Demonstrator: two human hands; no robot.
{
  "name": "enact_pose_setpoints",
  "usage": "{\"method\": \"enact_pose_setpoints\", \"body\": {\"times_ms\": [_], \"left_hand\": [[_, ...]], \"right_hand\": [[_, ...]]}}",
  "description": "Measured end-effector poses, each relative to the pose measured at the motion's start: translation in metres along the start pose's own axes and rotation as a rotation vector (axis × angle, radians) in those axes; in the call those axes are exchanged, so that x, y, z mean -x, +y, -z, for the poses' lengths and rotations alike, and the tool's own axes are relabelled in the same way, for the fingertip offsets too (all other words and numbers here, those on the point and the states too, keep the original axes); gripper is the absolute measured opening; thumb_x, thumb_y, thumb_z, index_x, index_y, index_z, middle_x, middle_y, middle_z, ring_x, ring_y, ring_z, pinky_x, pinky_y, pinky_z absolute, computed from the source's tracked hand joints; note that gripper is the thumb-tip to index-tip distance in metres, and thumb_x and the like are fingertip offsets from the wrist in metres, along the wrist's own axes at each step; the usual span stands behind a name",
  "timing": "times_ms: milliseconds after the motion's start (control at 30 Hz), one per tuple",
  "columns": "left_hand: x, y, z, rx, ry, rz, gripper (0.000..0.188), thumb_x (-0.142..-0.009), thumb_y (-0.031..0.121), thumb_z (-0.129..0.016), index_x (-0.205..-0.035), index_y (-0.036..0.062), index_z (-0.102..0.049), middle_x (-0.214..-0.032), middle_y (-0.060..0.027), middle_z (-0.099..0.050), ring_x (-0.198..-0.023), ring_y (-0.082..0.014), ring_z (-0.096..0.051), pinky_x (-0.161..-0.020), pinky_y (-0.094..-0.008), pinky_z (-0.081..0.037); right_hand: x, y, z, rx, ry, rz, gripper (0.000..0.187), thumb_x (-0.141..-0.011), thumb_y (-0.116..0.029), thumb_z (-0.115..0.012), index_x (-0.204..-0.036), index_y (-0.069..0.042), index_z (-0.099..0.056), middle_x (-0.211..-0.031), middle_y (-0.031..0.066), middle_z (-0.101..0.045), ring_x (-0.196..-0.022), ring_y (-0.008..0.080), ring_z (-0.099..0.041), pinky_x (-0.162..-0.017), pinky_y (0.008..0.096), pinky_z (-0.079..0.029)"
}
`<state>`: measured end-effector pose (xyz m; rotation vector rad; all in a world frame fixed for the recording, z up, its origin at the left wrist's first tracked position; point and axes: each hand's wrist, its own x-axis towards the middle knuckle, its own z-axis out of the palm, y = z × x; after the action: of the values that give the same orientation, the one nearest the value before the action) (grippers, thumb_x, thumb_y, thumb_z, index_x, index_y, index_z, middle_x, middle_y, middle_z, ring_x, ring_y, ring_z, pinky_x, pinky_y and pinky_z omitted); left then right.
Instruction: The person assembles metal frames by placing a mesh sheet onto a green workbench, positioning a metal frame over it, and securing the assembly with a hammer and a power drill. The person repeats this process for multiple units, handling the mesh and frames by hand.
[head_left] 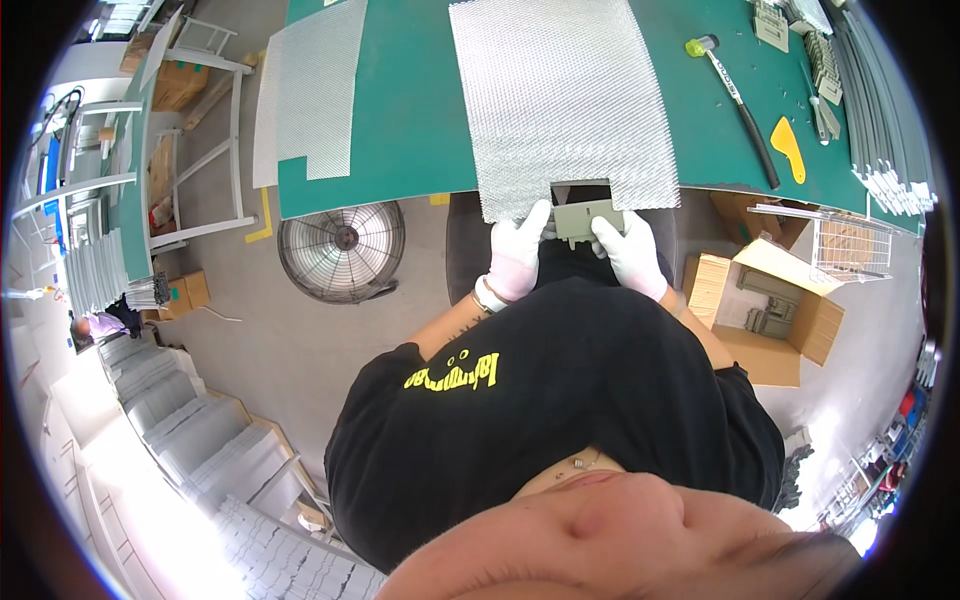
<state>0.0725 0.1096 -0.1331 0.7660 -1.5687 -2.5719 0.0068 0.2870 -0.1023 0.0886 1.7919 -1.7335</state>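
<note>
A large silver mesh sheet [565, 95] lies on the green table, its near edge jutting past the table's front and cut by a rectangular notch. At that notch is a flat grey-green plastic piece [577, 220] with small tabs along its lower side. My right hand [632, 256], in a white glove, grips the piece's right end, thumb on top. My gloved left hand [514, 256] is closed at the mesh edge left of the notch, thumb on top; its fingertips come near the plastic piece's left end. The undersides of both grips are hidden.
Another mesh sheet [318, 95] lies at left on the green table [415, 110]. To the right are a hammer [742, 110], a yellow scraper [788, 150], plastic pieces [822, 68] and grey strips [882, 110]. An open carton [765, 345] and a floor fan [342, 252] stand below.
</note>
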Motion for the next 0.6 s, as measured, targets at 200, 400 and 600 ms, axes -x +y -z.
{"method": "enact_pose_setpoints", "body": {"times_ms": [200,400,600], "left_hand": [[0.000,0.009,-0.004,0.088,-0.013,0.035,0.026,-0.101,0.019,-0.061,-0.105,-0.0055,-0.069,-0.095,-0.0122,-0.072,-0.087,-0.0186,-0.068,-0.082,-0.0326,-0.052],[0.000,0.009,-0.011,0.104,0.077,0.048,0.025,-0.100,0.019,-0.062,-0.097,-0.0039,-0.073,-0.087,-0.0094,-0.074,-0.079,-0.0122,-0.069,-0.073,-0.0268,-0.051],[0.000,0.006,-0.006,0.076,0.070,0.014,0.026,-0.099,0.022,-0.064,-0.097,-0.0029,-0.074,-0.086,-0.0077,-0.073,-0.077,-0.0115,-0.066,-0.073,-0.0263,-0.050]], "right_hand": [[-0.002,0.024,0.000,-0.251,-0.089,0.023,0.021,-0.099,-0.018,-0.061,-0.108,0.002,-0.062,-0.084,0.0029,-0.063,-0.067,0.0076,-0.056,-0.062,0.0245,-0.048],[-0.003,0.024,-0.006,-0.206,-0.017,0.020,0.024,-0.099,-0.021,-0.062,-0.108,0.001,-0.061,-0.081,0.0037,-0.063,-0.067,0.0095,-0.055,-0.063,0.0255,-0.046],[-0.003,0.025,-0.010,-0.173,0.023,0.036,0.023,-0.099,-0.020,-0.062,-0.108,0.001,-0.061,-0.080,0.0038,-0.062,-0.067,0.0098,-0.056,-0.064,0.0262,-0.046]]}}
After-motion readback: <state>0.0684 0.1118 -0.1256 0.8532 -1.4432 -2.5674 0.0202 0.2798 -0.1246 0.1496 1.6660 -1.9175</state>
